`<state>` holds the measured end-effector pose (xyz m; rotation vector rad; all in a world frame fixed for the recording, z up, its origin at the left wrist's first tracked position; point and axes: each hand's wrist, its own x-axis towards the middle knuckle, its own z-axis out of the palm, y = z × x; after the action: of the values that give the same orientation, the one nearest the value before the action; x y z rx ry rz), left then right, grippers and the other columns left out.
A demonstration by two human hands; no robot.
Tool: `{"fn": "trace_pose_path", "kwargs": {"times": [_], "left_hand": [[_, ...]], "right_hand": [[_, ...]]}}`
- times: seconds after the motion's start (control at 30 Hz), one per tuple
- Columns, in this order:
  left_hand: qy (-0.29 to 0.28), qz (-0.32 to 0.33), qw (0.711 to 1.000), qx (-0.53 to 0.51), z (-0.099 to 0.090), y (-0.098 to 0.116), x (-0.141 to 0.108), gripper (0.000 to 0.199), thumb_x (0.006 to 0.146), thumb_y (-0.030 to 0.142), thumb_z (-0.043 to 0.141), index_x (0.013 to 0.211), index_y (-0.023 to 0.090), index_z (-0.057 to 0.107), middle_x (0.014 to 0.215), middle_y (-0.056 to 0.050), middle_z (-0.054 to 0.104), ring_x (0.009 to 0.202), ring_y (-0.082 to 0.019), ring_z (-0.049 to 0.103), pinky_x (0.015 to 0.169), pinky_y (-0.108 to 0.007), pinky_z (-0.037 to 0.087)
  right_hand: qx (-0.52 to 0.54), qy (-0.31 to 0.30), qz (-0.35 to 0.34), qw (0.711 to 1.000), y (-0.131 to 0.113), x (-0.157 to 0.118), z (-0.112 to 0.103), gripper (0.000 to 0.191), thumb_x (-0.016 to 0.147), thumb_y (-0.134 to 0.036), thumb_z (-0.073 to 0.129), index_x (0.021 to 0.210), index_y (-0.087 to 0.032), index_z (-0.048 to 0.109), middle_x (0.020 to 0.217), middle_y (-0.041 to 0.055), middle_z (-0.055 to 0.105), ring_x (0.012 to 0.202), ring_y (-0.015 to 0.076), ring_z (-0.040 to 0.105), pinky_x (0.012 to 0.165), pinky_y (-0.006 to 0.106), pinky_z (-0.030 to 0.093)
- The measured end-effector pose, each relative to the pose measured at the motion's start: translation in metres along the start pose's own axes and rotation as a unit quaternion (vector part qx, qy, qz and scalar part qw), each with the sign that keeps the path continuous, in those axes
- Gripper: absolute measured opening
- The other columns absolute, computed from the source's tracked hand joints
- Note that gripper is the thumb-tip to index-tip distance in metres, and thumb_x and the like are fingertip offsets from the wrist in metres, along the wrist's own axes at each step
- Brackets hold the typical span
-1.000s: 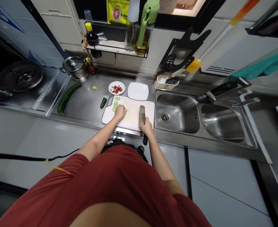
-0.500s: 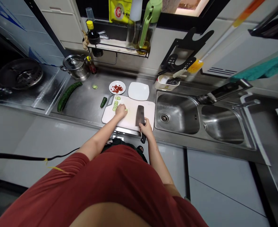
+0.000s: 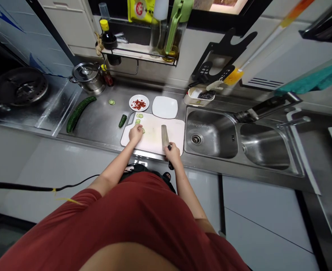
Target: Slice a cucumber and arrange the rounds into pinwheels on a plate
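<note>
Left hand (image 3: 136, 134): shifting toward the left end of the board (image 3: 150, 143) since the earlier frame, now covering the near part of a row of slices (image 3: 138, 121).
Knife (image 3: 164, 136): turning since that same frame, its blade showing a narrower face while hanging over the board's right half; whether it is touching the surface, the view is not telling.
Left grip: fingers curling down at the slices, a pale green piece showing just beside the fingertips; whether they are pinching anything, one cannot tell.
Right hand (image 3: 172, 152): wrapping its grip around the knife's black handle.
Slices: lying flat on the board, a few overlapping beside the left hand and others resting farther back by the board's grey handle.
Cutting: appearing partway along, with slices forming a short row and more, the offcuts (image 3: 112, 102), sitting on the counter (image 3: 106, 124).
Uncut: a short piece (image 3: 122, 121) lying just off the board's left edge, and a long cucumber (image 3: 79, 113) stretching farther left, both still waiting whole on the counter.
Plates: a round plate (image 3: 139, 96) holding chopped red bits and a square dish (image 3: 165, 107) standing behind the board, neither visibly shifting.
</note>
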<state>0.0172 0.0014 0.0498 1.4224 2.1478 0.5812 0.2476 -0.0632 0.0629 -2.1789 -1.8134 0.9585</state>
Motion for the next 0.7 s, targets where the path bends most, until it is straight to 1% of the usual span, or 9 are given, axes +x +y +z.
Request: {"fn": "trace_pose_path", "kwargs": {"times": [0.07, 0.13, 0.17, 0.37, 0.57, 0.7], "left_hand": [[0.02, -0.024, 0.999, 0.008, -0.007, -0.009, -0.001, 0.029, 0.086, 0.023, 0.047, 0.11, 0.027, 0.062, 0.102, -0.001, 0.07, 0.093, -0.017, 0.062, 0.08, -0.026, 0.043], [0.034, -0.04, 0.998, 0.021, -0.013, -0.017, -0.002, 0.028, 0.086, 0.023, 0.046, 0.109, 0.027, 0.062, 0.104, -0.001, 0.069, 0.095, -0.018, 0.062, 0.081, -0.026, 0.043], [0.038, -0.045, 0.998, 0.027, -0.015, -0.02, -0.002, 0.028, 0.086, 0.023, 0.046, 0.109, 0.027, 0.062, 0.104, -0.002, 0.069, 0.096, -0.018, 0.061, 0.081, -0.027, 0.042], [0.043, -0.035, 0.997, 0.051, -0.019, -0.029, -0.001, 0.028, 0.086, 0.021, 0.045, 0.109, 0.025, 0.061, 0.1, -0.005, 0.068, 0.099, -0.022, 0.06, 0.084, -0.028, 0.041], [0.045, 0.009, 0.997, 0.06, -0.015, -0.033, 0.001, 0.03, 0.086, 0.019, 0.044, 0.11, 0.023, 0.061, 0.101, -0.007, 0.066, 0.103, -0.023, 0.058, 0.09, -0.03, 0.04], [0.056, 0.031, 0.996, 0.066, -0.015, -0.035, 0.001, 0.032, 0.086, 0.019, 0.044, 0.114, 0.021, 0.059, 0.107, -0.008, 0.064, 0.105, -0.022, 0.057, 0.094, -0.029, 0.039]], "right_hand": [[-0.033, -0.006, -0.006, 0.999, -0.001, 0.0, 0.002, 0.037, 0.094, -0.036, 0.04, 0.117, -0.012, 0.055, 0.099, 0.0115, 0.068, 0.091, 0.0215, 0.064, 0.077, 0.026, 0.043], [-0.065, -0.01, -0.011, 0.998, -0.003, 0.0, 0.004, 0.034, 0.096, -0.036, 0.036, 0.109, -0.013, 0.058, 0.097, 0.0126, 0.068, 0.092, 0.0222, 0.063, 0.076, 0.025, 0.042], [-0.077, -0.012, -0.013, 0.997, -0.004, 0.0, 0.005, 0.034, 0.097, -0.036, 0.035, 0.108, -0.013, 0.057, 0.097, 0.0133, 0.068, 0.093, 0.0225, 0.063, 0.076, 0.026, 0.042], [-0.106, -0.034, -0.019, 0.994, -0.009, -0.001, 0.007, 0.032, 0.1, -0.033, 0.029, 0.113, -0.013, 0.05, 0.097, 0.015, 0.068, 0.093, 0.0242, 0.063, 0.076, 0.028, 0.041], [-0.106, -0.043, -0.001, 0.993, -0.007, -0.001, 0.006, 0.032, 0.1, -0.034, 0.027, 0.115, -0.013, 0.047, 0.099, 0.015, 0.067, 0.094, 0.0248, 0.063, 0.077, 0.029, 0.041], [-0.1, -0.045, 0.009, 0.994, -0.006, 0.0, 0.006, 0.031, 0.1, -0.032, 0.028, 0.114, -0.014, 0.047, 0.099, 0.015, 0.067, 0.094, 0.0248, 0.063, 0.077, 0.029, 0.042]]}}
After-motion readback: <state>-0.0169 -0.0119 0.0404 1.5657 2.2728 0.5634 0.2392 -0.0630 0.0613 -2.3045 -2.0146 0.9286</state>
